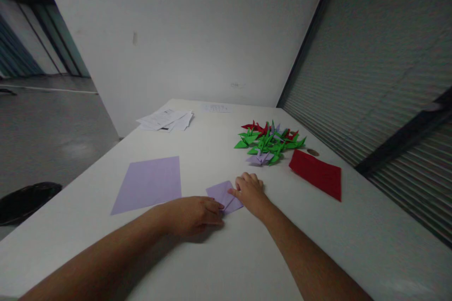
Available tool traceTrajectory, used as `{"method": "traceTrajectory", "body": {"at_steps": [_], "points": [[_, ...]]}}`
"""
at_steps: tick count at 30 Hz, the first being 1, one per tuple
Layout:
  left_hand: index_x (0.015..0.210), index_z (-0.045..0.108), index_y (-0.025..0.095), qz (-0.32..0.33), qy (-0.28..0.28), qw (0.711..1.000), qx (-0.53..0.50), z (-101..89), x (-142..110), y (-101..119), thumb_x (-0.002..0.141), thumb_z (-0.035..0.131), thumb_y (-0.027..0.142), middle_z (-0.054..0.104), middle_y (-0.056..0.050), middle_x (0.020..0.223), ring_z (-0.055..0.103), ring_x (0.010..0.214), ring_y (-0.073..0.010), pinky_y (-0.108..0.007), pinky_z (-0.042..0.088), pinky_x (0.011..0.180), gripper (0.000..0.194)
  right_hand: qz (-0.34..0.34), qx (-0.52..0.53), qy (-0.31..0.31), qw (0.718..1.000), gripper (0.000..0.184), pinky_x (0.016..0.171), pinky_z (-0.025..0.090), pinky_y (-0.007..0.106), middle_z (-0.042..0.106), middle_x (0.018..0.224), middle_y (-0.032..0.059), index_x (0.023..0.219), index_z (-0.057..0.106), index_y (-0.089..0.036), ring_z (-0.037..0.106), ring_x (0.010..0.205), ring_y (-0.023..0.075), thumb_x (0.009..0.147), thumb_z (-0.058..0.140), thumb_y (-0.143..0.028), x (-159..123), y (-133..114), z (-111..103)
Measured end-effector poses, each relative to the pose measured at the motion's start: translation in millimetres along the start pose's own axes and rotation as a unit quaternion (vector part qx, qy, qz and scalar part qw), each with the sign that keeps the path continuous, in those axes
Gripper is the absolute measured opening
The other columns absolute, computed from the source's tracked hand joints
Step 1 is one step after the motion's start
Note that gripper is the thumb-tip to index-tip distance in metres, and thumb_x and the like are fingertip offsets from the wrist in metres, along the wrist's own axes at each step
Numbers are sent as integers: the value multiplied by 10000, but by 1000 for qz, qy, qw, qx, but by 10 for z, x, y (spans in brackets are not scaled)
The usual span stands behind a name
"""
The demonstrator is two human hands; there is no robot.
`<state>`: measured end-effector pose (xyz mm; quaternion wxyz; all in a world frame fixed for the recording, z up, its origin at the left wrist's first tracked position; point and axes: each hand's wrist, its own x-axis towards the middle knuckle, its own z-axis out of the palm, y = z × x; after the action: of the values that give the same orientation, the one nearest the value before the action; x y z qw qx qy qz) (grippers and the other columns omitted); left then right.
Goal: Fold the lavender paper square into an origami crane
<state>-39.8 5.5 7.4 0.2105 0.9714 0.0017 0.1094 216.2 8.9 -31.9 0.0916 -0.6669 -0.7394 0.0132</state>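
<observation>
A small folded piece of lilac origami paper (219, 191) lies on the white table in front of me, with crease lines and a flap visible on it. At its lower left edge my left hand (193, 216) has its fingers closed on the paper, partly covering the near corner. From the other side my right hand (251, 194) reaches in, its thumb stretched onto the paper's upper right part. The other right-hand fingers rest bent and apart on the table beside the paper.
A flat lilac sheet (151, 182) lies to the left. Several green, red and lilac paper cranes (270, 141) are heaped at the back right, near a red paper stack (318, 174) and a small round object (312, 152). Printed papers (167, 120) lie at the far left; a black-lined bin (28, 202) stands beside the table.
</observation>
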Motion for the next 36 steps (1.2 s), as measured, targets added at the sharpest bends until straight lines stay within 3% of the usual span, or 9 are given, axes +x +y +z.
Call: {"method": "traceTrajectory", "body": {"at_steps": [13,16,18,20,22,25,28,31,36], "points": [[1258,662,134,-8,19,1000,-5,51,18,7,945,499,74,691,-195,1232,646,1182,-277,-362,524,1018,358,0,-59,20,998,316,823,383,393,659,1067,86,895,687,-220,538,1074,302,933,680,-534,-3,-25,6],[1262,649,137,-66,51,996,5,166,74,-8,1014,458,146,691,-185,1207,668,1092,-250,-338,532,960,313,2,-62,20,998,327,821,384,390,658,1067,90,904,685,-220,532,1074,304,933,674,-545,1,-22,11],[1287,627,170,-159,97,982,-22,249,132,-33,1053,441,248,713,-130,1144,697,941,-201,-291,547,864,309,1,-64,19,998,332,824,385,389,655,1070,93,917,685,-221,531,1068,301,940,660,-552,2,-19,16],[1397,547,211,-218,120,968,-36,311,192,-66,1065,437,310,705,-94,1208,704,948,-192,-290,549,857,364,-1,-63,18,998,334,826,387,389,653,1073,96,929,687,-224,532,1061,298,948,646,-555,1,-15,24],[1390,565,179,-183,127,975,6,338,240,-98,1060,445,275,681,-128,1278,680,1073,-220,-321,528,939,364,1,-61,19,998,333,829,389,391,652,1074,97,933,689,-225,533,1064,298,951,641,-554,0,-12,32],[1146,707,130,-76,76,989,103,323,276,-124,1037,452,171,699,-160,1229,670,1066,-237,-355,509,971,281,7,-59,23,998,334,828,389,394,653,1075,91,930,690,-226,534,1076,301,944,652,-557,-2,-13,35],[1048,734,143,-51,71,984,155,287,277,-123,1025,480,167,720,-142,1198,668,1079,-249,-390,505,996,257,8,-59,24,998,338,826,387,394,654,1079,90,936,690,-223,535,1076,301,937,661,-560,-2,-20,27],[1159,713,127,-32,79,983,160,268,248,-121,1024,472,175,682,-173,1313,621,1246,-281,-419,485,1079,281,16,-61,17,998,335,832,384,393,657,1080,91,937,689,-222,535,1079,300,942,656,-555,5,-23,16],[1398,569,79,-21,43,991,129,236,146,-109,1019,432,170,567,-223,1470,521,1398,-315,-483,428,1166,413,28,-52,14,998,333,831,379,393,662,1069,76,910,681,-226,537,1086,300,936,664,-558,20,-12,6]]}}
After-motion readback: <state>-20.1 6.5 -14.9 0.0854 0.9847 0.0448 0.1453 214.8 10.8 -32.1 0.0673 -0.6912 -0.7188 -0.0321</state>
